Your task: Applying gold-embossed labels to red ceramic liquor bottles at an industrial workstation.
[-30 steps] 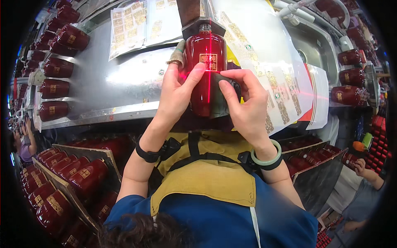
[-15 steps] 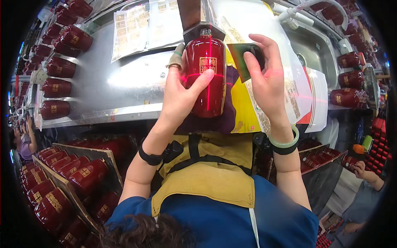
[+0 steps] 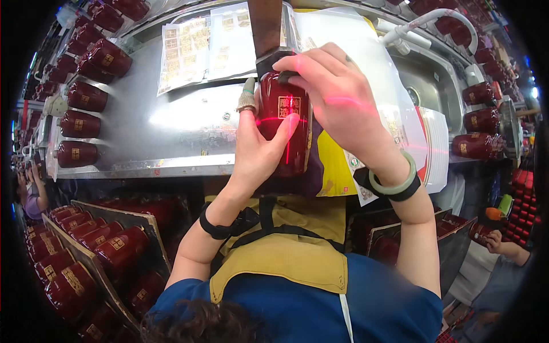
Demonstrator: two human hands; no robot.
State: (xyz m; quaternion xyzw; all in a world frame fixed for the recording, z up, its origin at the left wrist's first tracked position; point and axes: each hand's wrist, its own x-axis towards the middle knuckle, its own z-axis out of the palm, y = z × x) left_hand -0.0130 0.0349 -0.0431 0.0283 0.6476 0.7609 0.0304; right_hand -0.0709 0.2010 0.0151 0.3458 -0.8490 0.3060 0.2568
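Note:
A glossy dark-red bottle (image 3: 293, 150) lies with its neck end toward a dark block-like stand (image 3: 266, 28). A gold emblem marks its front, and thin red light lines cross over it. My left hand (image 3: 251, 143) wraps the bottle's left side, thumb on the emblem, with a cloth cover on one finger. My right hand (image 3: 346, 94) reaches over the bottle's shoulder, fingers closed on a dark flat scraper (image 3: 287, 78) that is at the bottle's upper end. Most of the scraper and the bottle's neck are hidden. Purple cloth (image 3: 313, 182) lies under the bottle.
Sheets of gold labels (image 3: 186, 48) lie on the metal worktop (image 3: 143, 123). A yellow sheet (image 3: 331, 166) and stacked white papers (image 3: 436, 151) are at the right, beside a sink (image 3: 432, 68). Crates of red bottles (image 3: 120, 246) stand below. A co-worker's hand (image 3: 496, 240) holds a bottle at far right.
My right hand has moved left with the scraper, from beside the bottle to over its shoulder. My left hand still grips the bottle, which appears slightly lower in view.

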